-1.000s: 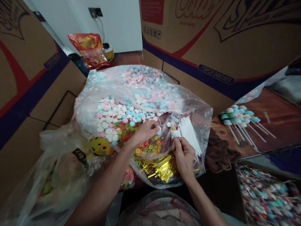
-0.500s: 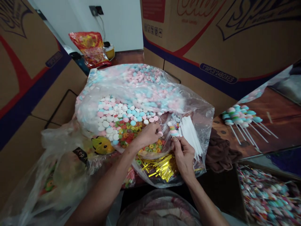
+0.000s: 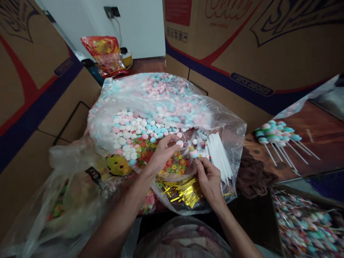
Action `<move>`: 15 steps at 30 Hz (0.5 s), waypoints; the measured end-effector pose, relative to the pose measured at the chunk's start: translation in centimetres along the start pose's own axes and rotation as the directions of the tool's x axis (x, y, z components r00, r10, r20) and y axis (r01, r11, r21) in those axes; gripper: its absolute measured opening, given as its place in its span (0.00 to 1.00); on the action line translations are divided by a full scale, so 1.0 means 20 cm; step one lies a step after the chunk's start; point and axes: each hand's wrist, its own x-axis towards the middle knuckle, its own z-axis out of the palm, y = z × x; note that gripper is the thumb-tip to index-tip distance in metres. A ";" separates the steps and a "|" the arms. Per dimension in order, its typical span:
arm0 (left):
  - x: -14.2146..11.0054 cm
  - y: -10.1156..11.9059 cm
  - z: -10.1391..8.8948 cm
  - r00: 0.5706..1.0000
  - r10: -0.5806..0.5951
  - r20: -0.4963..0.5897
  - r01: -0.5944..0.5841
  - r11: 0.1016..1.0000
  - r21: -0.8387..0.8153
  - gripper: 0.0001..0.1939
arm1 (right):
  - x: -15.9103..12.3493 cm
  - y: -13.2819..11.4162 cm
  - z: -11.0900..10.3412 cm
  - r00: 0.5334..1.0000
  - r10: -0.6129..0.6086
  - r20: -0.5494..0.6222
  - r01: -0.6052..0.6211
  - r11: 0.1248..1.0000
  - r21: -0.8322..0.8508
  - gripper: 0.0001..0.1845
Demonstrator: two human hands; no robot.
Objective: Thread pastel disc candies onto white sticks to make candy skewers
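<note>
My left hand reaches over the candy pile with a pink marshmallow at its fingertips. Just right of it, my right hand pinches the lower end of a candy skewer, which carries a few coloured pieces; its stick is mostly hidden by the fingers. Beneath my left hand are gummy rings in red, green, yellow and orange. Behind them lies a heap of white, pink and blue marshmallows. White sticks lie right of my right hand, and gold twist ties are below and left of it.
Clear plastic sheeting surrounds the candy. Finished-looking candy skewers lie on the table at right, near a brown cloth. A box of wrapped candies stands lower right. Large cartons and a red snack bag stand behind.
My left hand has moved slightly up, its fingers extending with the pink marshmallow nearer the skewer. The skewer in my right hand has tilted a little left. The view has shifted slightly.
</note>
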 end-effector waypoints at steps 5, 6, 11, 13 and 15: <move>-0.01 0.01 0.00 0.999 0.010 -0.044 -0.017 0.987 -0.161 0.16 | -0.02 -0.04 0.01 0.993 -0.090 0.073 0.097 0.990 -0.103 0.13; -0.01 0.01 0.00 0.998 0.023 -0.061 -0.033 0.985 -0.169 0.15 | -0.03 -0.04 0.01 0.993 -0.094 0.073 0.101 0.989 -0.110 0.12; -0.02 0.01 0.01 0.991 0.052 -0.120 -0.068 0.989 -0.133 0.17 | -0.04 -0.03 0.02 0.994 -0.079 0.073 0.087 0.989 -0.122 0.12; -0.02 0.00 0.01 0.993 0.044 -0.105 -0.057 0.992 -0.116 0.19 | -0.04 -0.03 0.02 0.995 -0.075 0.066 0.083 0.989 -0.122 0.12; -0.03 0.00 0.01 0.995 0.032 -0.092 -0.043 0.993 -0.114 0.19 | -0.03 -0.02 0.02 0.995 -0.078 0.063 0.085 0.989 -0.119 0.11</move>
